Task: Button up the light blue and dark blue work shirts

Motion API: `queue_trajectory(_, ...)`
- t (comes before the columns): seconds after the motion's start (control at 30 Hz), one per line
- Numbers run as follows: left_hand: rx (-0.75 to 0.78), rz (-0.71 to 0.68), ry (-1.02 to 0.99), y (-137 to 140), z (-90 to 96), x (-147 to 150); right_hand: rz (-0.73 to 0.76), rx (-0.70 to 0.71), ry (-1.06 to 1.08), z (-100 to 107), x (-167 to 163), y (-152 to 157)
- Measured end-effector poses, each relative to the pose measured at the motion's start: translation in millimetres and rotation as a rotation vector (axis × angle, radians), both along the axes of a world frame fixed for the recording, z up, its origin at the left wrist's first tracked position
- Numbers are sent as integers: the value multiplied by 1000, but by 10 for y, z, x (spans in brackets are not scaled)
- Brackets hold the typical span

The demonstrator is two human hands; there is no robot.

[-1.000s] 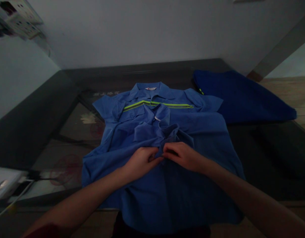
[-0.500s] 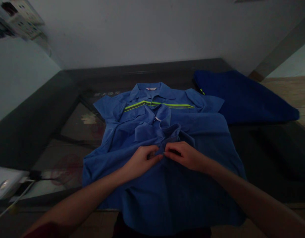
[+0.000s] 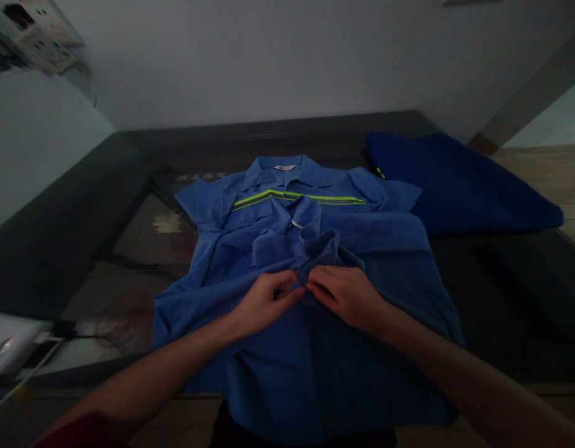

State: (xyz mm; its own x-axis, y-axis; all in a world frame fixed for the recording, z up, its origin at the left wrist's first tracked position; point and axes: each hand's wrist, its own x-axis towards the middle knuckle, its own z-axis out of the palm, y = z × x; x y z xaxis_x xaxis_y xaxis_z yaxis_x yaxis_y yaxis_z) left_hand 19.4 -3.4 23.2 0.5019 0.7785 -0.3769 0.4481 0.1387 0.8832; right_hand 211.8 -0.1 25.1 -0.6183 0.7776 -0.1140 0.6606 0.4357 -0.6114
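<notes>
A blue short-sleeved work shirt (image 3: 362, 255) lies on the dark table, collar towards the wall, with a yellow-green and grey stripe across its chest. Its front is bunched up in the middle, where both hands meet. My left hand (image 3: 269, 298) pinches the gathered front edge between thumb and fingers. Close beside it, my right hand (image 3: 346, 295) is closed on the same fold of cloth, its fingertips nearly touching the left ones. Whatever small part lies between the fingertips is hidden. The lower part of the shirt hangs over the near table edge.
A darker blue folded cloth item (image 3: 455, 186) lies at the back right of the table (image 3: 142, 149). At the left edge sits a white box (image 3: 17, 342) with a cable (image 3: 28, 376). Power sockets (image 3: 47, 50) are at the upper left, by the wall (image 3: 278, 62).
My right hand has turned slightly, its knuckles now more over the fold. The left hand keeps its pinch almost in place, and the shirt lies nearly the same.
</notes>
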Motion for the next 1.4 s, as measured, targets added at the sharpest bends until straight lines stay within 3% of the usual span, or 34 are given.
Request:
queue_trajectory(0.27, 217, -52, 148, -49, 6, 14, 49, -179, 141, -30, 45, 43)
queue_trajectory(0.6, 498, -220, 226, -120, -34, 1, 4, -42, 47, -83, -25, -67)
queue_trajectory(0.77, 452, -213, 190, -114, -32, -6, -141, -95, 132, -89, 12, -29)
queue_trajectory(0.93, 425, -210, 152, -93, 10, -24, -72, -90, 217, -59, 46, 2)
queue_trajectory(1.13, 404, -118, 211, -61, 0, -40, -240, -140, 304, -58, 107, 44)
queue_trajectory(1.4, 531, -432, 436, -30, -28, -13, -554, -96, 610, 68, 270, 203)
